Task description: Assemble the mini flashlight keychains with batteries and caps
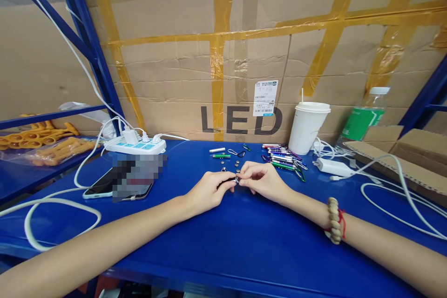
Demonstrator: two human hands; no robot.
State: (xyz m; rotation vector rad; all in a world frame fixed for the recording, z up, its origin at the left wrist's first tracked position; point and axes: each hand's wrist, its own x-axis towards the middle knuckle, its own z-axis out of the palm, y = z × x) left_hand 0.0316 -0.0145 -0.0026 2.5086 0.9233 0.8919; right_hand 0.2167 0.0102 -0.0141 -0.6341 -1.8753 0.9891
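Note:
My left hand (211,190) and my right hand (262,179) meet over the middle of the blue table. Between their pinched fingertips is a small silver metal piece (237,179), mostly covered, so its exact kind does not show. Just beyond the fingers lie several small round button cells (237,164). Farther back are a silver metal tube (217,150), a green metal tube (221,156) and small carabiner clips (234,152). To the right of these, beyond my right hand, is a pile of coloured mini flashlights (282,154) with clips.
At left, phones (104,181) lie before a white power strip (138,145), beside looping white cables (30,223). A white paper cup (307,128), a green-labelled bottle (363,116), a white charger (333,166) and an open carton (415,156) stand right. A large cardboard sheet (174,79) backs the table.

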